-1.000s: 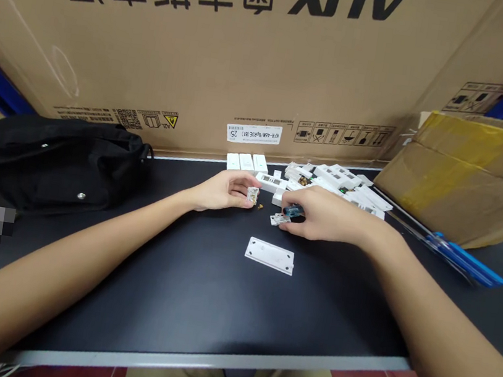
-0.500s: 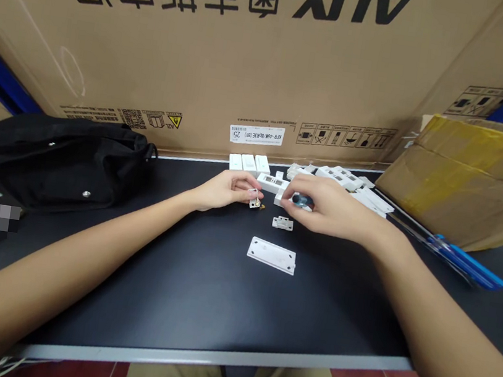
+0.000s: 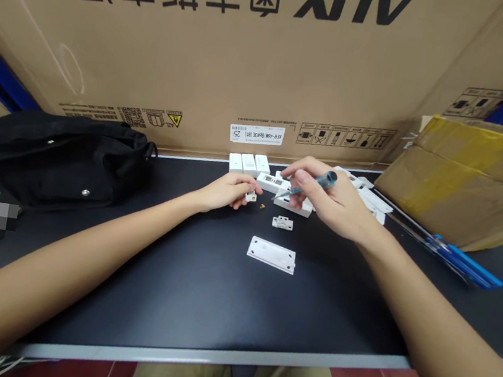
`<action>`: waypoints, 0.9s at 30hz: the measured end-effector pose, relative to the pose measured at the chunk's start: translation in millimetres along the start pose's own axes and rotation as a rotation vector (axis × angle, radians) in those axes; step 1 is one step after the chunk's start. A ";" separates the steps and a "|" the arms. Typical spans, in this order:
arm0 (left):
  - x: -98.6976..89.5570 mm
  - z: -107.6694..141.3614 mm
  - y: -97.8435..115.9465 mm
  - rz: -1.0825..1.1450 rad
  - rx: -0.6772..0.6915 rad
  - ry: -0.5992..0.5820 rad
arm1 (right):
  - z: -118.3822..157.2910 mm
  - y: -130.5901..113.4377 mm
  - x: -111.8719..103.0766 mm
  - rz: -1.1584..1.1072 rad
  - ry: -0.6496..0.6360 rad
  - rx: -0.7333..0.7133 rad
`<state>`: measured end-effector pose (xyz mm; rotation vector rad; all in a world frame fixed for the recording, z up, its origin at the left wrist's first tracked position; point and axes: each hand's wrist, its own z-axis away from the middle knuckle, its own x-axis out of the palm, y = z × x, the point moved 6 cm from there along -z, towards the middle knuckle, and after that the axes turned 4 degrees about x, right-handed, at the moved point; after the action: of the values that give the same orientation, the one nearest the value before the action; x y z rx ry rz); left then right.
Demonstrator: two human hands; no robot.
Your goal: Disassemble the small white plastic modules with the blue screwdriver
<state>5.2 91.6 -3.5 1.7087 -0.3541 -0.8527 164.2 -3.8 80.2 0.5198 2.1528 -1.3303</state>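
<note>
My left hand [image 3: 234,190] is closed on a small white plastic part [image 3: 251,196] that has a brass-coloured piece in it. My right hand [image 3: 321,192] grips a screwdriver [image 3: 313,182] with a translucent teal handle, its thin shaft slanting down to the left. A tiny brass piece [image 3: 262,206] lies on the table between my hands. Under the right hand sits a white rectangular housing [image 3: 294,203], partly covered by my fingers. Nearer to me are a small white slotted part [image 3: 283,223] and a flat white cover plate [image 3: 271,255] with holes near its corners.
Three white blocks [image 3: 248,164] stand by a large cardboard carton [image 3: 179,66] at the back. More white parts [image 3: 374,201] lie behind my right hand. A black bag [image 3: 54,161] is at left. A taped cardboard box [image 3: 468,181] and blue-handled tools [image 3: 466,262] are at right.
My right hand has lifted slightly and turned, so the screwdriver's handle now points up and right. The left hand has tilted the small white part and shifted it slightly left.
</note>
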 end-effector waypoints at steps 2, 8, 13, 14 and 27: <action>0.2 -0.2 0.2 0.001 -0.021 0.012 | 0.5 -1.2 4.6 -0.090 -0.068 -0.016; 0.9 -2.7 -1.8 -0.006 -0.028 0.025 | 2.1 -12.7 10.3 -0.045 -0.128 -0.143; 1.3 -3.2 -0.3 -0.014 -0.045 0.070 | 1.5 -16.3 15.9 0.037 -0.140 -0.238; 2.0 -3.1 0.9 -0.017 -0.042 0.072 | 1.4 -16.6 17.3 0.053 -0.149 -0.256; 2.2 -4.9 1.3 -0.147 -0.024 0.105 | 1.0 -16.8 23.8 0.206 -0.089 -0.392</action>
<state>10.4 93.4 -2.6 1.7655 -0.1487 -0.8655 136.3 -11.1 76.3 0.4952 2.1456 -0.7805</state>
